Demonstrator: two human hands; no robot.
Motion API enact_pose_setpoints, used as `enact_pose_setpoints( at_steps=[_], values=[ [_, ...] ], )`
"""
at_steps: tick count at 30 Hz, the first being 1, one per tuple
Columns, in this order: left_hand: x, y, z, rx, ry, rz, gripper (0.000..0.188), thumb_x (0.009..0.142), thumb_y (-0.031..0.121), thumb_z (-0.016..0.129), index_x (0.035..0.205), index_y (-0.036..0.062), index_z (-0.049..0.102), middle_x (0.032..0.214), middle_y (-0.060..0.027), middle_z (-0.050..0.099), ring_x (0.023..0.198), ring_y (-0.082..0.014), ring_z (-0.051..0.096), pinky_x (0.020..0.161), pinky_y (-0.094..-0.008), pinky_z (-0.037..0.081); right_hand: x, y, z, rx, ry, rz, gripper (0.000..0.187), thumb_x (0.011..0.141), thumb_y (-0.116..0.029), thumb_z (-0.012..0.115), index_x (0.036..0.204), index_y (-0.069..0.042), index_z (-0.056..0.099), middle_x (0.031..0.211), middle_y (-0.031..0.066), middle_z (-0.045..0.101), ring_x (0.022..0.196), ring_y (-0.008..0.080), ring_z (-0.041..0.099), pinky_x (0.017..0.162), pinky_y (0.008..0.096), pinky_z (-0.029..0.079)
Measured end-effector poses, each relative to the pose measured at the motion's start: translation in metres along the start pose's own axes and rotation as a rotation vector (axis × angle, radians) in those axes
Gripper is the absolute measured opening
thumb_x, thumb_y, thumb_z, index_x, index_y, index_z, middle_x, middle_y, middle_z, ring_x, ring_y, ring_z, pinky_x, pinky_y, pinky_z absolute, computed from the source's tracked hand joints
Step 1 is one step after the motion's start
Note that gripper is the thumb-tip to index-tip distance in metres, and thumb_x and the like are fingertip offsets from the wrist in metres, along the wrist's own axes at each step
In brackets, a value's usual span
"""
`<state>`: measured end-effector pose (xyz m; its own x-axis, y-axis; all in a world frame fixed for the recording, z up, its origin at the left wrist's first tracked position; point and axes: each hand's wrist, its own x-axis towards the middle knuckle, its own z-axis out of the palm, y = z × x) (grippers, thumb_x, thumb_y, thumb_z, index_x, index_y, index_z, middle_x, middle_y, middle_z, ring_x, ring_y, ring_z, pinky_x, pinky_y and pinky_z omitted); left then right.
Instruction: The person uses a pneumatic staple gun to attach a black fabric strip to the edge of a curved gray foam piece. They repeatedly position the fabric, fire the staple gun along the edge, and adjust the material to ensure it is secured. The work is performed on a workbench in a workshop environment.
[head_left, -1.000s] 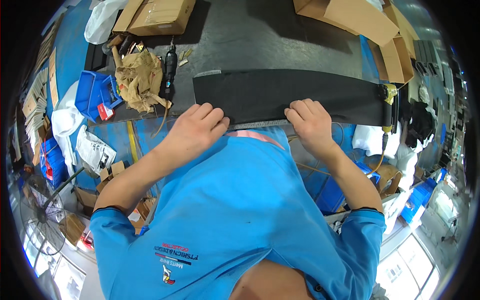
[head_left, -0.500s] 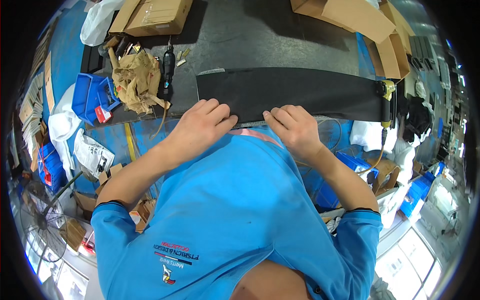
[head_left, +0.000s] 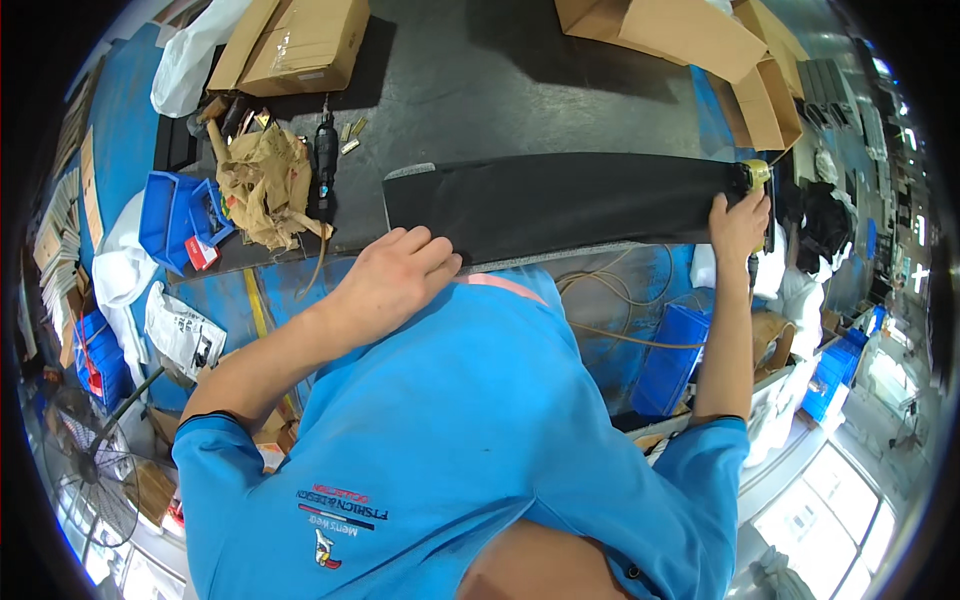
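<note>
A long black fabric-covered panel point(head_left: 560, 205) lies across the near edge of the bench, with a grey strip of material showing along its near edge and far left corner. My left hand point(head_left: 400, 275) is closed on its near edge, left of the middle, fingers curled over the fabric. At the panel's right end, my right hand point(head_left: 740, 228) closes around a yellow and black air tool point(head_left: 757, 175) with a hose; the palm hides much of its handle.
A black power screwdriver point(head_left: 325, 160) and crumpled brown paper point(head_left: 265, 185) lie on the left, by a blue bin point(head_left: 165, 215). Cardboard boxes point(head_left: 310, 45) stand at the back left and back right point(head_left: 690, 40). A coiled hose point(head_left: 610, 290) hangs below the bench edge.
My right hand has left the panel's near edge and moved right, onto the air tool. The left hand stays at the panel's edge. The view has shifted slightly.
</note>
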<state>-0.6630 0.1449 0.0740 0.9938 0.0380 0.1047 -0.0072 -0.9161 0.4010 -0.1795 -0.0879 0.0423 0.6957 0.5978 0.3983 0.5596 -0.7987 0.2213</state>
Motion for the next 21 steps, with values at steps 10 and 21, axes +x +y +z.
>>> enact_pose_setpoints(
  at_steps=[10,21],
  values=[
    [0.002,-0.009,-0.004,-0.070,0.014,0.021,0.040,0.080,0.010,0.068,0.119,0.0032,0.073,0.095,-0.0066,0.055,0.091,-0.0244,0.057,0.079,-0.0370,0.051,0.064,0.072,0.023,0.295,-0.324,0.111,0.066,0.092,-0.037,0.073,0.141,0.003,0.053,0.127,0.0346,0.069,0.114,0.0498,0.068,0.100,0.0541,0.052],
    [0.004,-0.025,-0.001,-0.220,0.018,0.085,0.034,0.084,0.013,0.070,0.117,0.0030,0.073,0.095,-0.0071,0.056,0.091,-0.0256,0.058,0.076,-0.0371,0.051,-0.088,-0.123,-0.231,1.311,-1.121,0.321,0.022,0.100,-0.023,0.072,0.096,-0.002,0.068,0.067,0.0020,0.062,0.058,0.0106,0.060,0.054,0.0276,0.048]
  ],
)
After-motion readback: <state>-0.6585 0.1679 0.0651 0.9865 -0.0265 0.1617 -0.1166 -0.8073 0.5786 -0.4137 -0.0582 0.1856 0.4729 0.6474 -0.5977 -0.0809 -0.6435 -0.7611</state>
